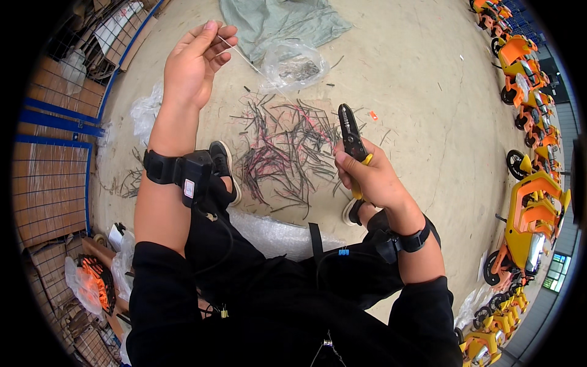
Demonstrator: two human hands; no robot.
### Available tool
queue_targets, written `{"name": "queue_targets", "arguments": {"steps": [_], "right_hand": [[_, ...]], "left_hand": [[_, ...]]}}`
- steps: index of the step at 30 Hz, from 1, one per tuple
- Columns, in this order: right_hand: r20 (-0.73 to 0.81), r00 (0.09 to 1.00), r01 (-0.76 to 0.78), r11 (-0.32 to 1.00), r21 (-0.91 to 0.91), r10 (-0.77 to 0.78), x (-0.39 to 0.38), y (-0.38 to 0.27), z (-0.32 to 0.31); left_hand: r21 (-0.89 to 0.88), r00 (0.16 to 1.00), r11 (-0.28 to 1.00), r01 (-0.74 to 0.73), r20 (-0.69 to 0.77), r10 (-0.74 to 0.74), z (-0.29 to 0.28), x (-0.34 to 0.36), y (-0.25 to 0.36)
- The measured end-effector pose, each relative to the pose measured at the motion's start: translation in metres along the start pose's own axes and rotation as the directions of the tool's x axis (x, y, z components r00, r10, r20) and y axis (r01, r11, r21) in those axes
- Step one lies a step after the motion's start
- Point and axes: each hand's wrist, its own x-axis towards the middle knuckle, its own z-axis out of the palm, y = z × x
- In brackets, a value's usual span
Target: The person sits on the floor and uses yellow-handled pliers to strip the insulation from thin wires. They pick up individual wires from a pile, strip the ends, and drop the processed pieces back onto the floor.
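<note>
My left hand [195, 64] is raised at upper left, its thumb and fingertips closed on a thin pale wire [239, 53] that slants down to the right; where its far end is, I cannot make out. My right hand [370, 174] grips a black wire stripper [349, 131] with yellow handles, jaws pointing up and away from me. Below the wire, between my feet and beyond them, a loose heap of short black pieces and pink strands [284, 147] lies on the concrete floor [416, 67].
A green sheet [275, 15] and clear bags [293, 67] lie ahead. Blue mesh cages [52, 183] with cardboard stand to my left. Several yellow-orange scooters [529, 220] line the right side. Bubble wrap [266, 235] lies beneath me.
</note>
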Motion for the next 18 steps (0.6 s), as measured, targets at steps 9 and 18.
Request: {"name": "queue_targets", "arguments": {"steps": [9,18], "right_hand": [[0.011,0.999,-0.032,0.998,0.057,0.031,-0.001,0.004,-0.005],[0.034,0.999,-0.037,0.978,0.204,0.031,0.002,0.004,-0.003]], "left_hand": [[0.056,1.000,0.998,0.028,0.004,-0.029,-0.002,-0.003,-0.001],[0.159,0.959,0.956,0.245,0.103,-0.263,0.009,-0.010,-0.021]]}}
